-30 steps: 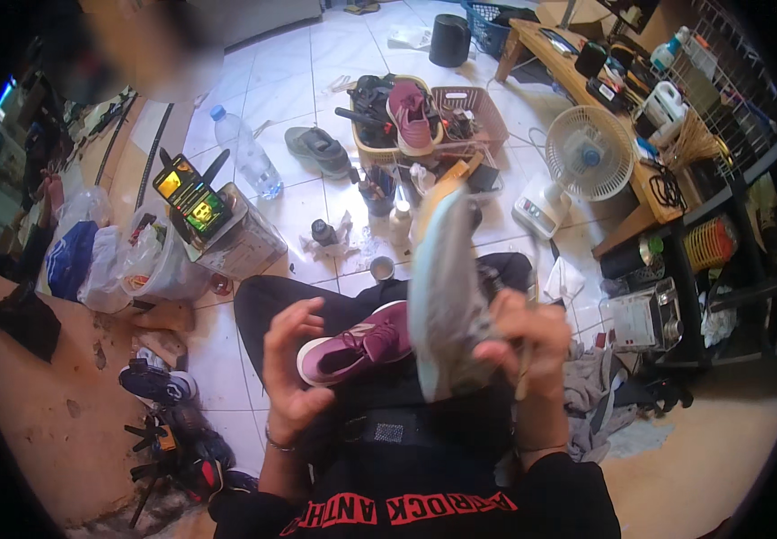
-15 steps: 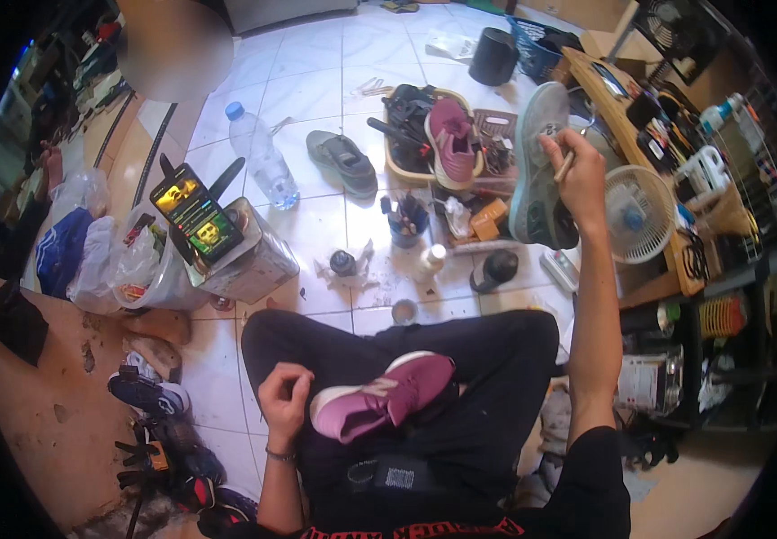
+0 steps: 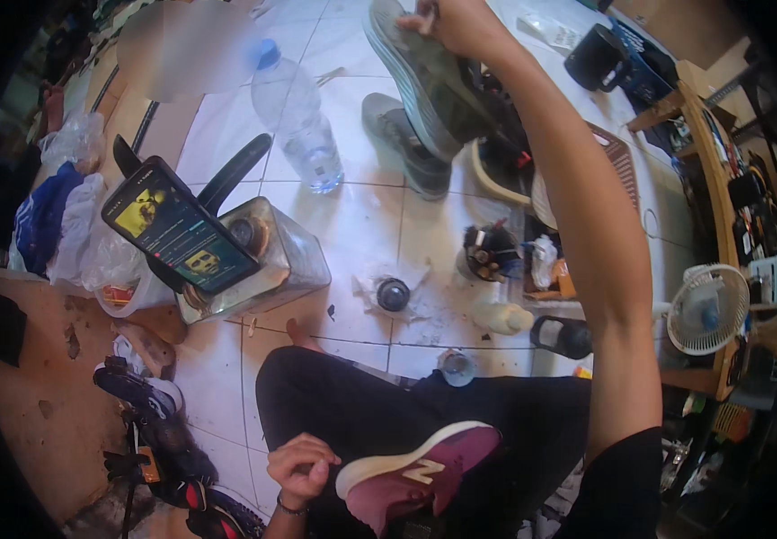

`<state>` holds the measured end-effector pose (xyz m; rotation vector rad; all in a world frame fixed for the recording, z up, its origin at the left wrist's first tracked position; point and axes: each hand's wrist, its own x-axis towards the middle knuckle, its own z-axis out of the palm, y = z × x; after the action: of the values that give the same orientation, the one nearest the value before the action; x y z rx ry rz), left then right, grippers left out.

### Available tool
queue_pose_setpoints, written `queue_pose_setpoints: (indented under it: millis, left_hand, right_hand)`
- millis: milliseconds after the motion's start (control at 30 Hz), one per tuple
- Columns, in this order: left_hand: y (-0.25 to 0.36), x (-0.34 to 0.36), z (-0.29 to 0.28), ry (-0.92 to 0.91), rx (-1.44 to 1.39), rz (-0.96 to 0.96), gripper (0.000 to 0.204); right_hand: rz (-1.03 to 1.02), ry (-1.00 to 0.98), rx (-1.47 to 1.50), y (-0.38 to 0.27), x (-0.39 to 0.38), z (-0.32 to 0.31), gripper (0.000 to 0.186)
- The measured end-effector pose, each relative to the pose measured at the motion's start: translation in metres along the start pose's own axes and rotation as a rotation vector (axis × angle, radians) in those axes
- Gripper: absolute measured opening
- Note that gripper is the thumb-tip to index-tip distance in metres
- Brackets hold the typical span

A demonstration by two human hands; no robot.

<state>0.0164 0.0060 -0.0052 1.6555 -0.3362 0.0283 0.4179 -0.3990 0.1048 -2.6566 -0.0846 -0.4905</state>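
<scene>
- R hand [image 3: 435, 20] gripping gray shoe [image 3: 447, 83] — tilted, pale bluish sole
- L hand [image 3: 302, 467] loosely closed, nr maroon shoe [image 3: 460, 454] — cream sole, pale side patch

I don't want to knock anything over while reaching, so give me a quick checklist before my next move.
1. Right hand gripping the grey shoe: ok, fingers on it near the picture's top edge.
2. Held shoe clear of the second grey shoe: cannot tell, they overlap in this view.
3. Left hand empty: cannot tell, its fingers are curled.
4. Maroon shoe flat on its sole: not ok, it is tipped on the lap.
5. Water bottle upright: ok, standing on the tiled floor.
6. Cup clear of the legs: cannot tell, it sits right at their edge.
</scene>
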Motion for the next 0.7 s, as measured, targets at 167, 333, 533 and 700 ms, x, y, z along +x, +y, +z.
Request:
queue_pose_setpoints:
  millis: [167,333,533,700]
  left_hand:
    - [-0.006,0.004,-0.011,-0.091,-0.075,-0.043,0.012]
    - [-0.007,0.006,-0.021,-0.129,-0.153,-0.135,0.011]
    - [-0.007,0.006,-0.021,-0.129,-0.192,-0.135,0.01]
    - [-0.008,0.005,-0.013,-0.085,-0.065,-0.041,0.02]
  right_hand:
    - [-0.297,0.155,-0.454,-0.024,0.126,0.077,0.034]
    - [0.196,-0.155,0.162,-0.046,0.157,0.08,0.051]
    - [0.119,-0.001,0.194,-0.044,0.122,-0.007,0.043]
    - [0.051,0.262,0.156,-0.057,0.089,-0.156,0.043]
